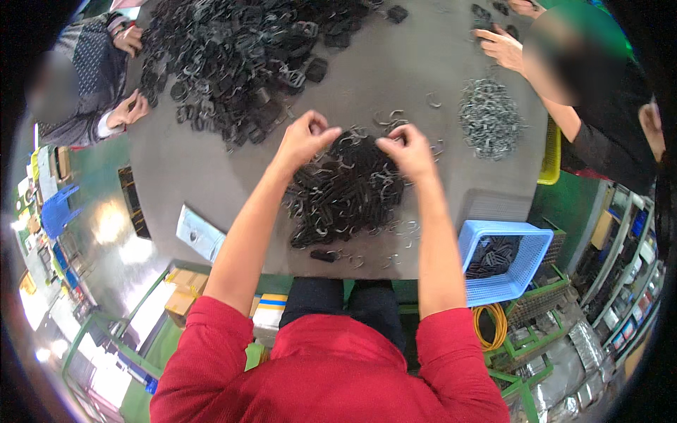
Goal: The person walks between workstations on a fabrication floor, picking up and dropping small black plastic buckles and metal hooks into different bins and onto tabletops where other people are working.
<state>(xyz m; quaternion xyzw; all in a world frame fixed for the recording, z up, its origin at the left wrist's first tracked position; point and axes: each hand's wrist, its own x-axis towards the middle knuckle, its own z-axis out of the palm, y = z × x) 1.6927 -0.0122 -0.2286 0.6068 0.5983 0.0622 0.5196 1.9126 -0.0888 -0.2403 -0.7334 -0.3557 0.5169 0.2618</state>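
My left hand [307, 142] is over the far left edge of a pile of small black pieces with silvery metal hooks [345, 190]. Its fingers are curled in against the thumb, and whatever they pinch is too small to make out. Across from it, my right hand [410, 154] hovers at the pile's far right edge, thumb and fingers closed together. What it holds, if anything, cannot be told. Between the two hands the pile continues, with black pieces and hooks tangled together. Loose curved metal hooks [434, 100] lie on the grey table beyond my right hand.
A big heap of black parts [233, 63] covers the table's far left. Small metal pieces [490, 118] are piled at right. A blue basket [505, 282] with dark parts stands near right; a pale blue packet [200, 234] lies near left. Co-workers' hands [129, 111] [502, 49] are at both sides.
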